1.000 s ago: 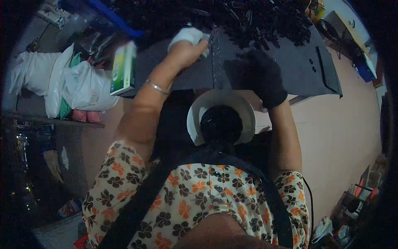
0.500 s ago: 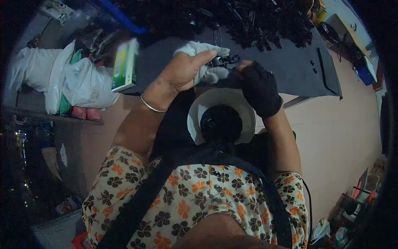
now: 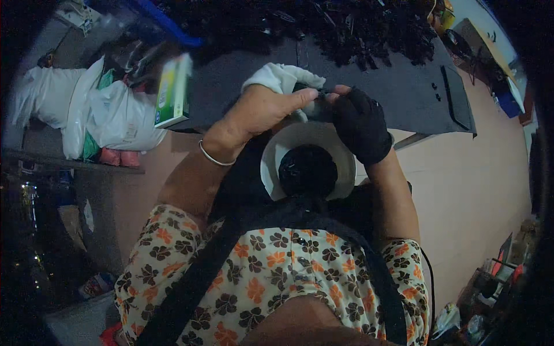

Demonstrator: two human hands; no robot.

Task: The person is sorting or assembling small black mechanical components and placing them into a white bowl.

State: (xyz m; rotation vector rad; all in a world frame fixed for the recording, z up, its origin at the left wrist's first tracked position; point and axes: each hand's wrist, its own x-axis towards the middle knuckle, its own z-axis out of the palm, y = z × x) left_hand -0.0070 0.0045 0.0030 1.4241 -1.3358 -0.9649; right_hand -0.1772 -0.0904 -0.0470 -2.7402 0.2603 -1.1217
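White cloth point(image 3: 283, 78) is bunched in the left hand point(image 3: 259, 112), whose grip is closed around both the cloth and a small dark part point(image 3: 314, 98); the thumb presses toward the gloved right hand point(image 3: 359, 124), which pinches the same part from the other side. A second ago the left hand lay flat with the cloth out on the dark tabletop point(image 3: 404, 92) and the right rested beside it. Both have since drawn in and met above the white bowl point(image 3: 346, 173), so the part looks picked up and is now being wiped, by my judgement. Further out a green box point(image 3: 172, 92) leans by white bags point(image 3: 109, 115), and a heap of dark parts point(image 3: 358, 29) lies behind.
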